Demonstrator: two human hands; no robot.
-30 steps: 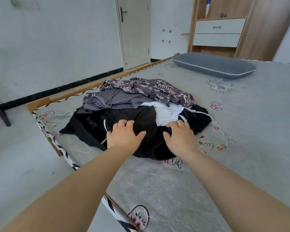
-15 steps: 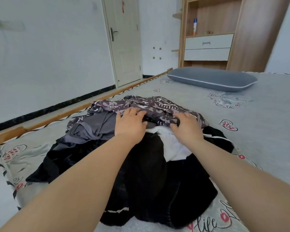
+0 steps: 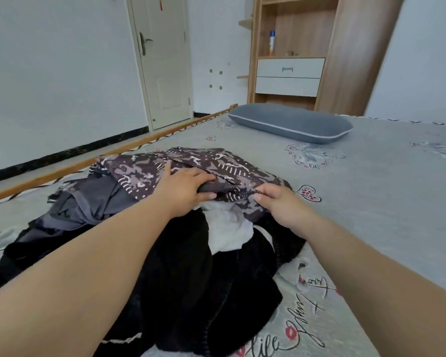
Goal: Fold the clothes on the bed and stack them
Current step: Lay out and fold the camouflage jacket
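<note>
Clothes lie in a loose heap on the bed (image 3: 371, 202), under both hands. On top is a patterned garment (image 3: 227, 166). The left hand (image 3: 183, 189) grips its near edge, thumb below and fingers over the cloth. The right hand (image 3: 281, 204) pinches the same edge just beside the left one. Below the hands a white garment (image 3: 227, 230) shows, and nearer lies a black garment (image 3: 204, 292). Left of the left hand is a grey garment (image 3: 93, 199). Far beyond the right hand rests a grey pillow (image 3: 291, 122).

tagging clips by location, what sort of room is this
Most likely a home bedroom: a bed with a grey pillow, a wooden wardrobe with drawers behind it, and a closed door.
</note>
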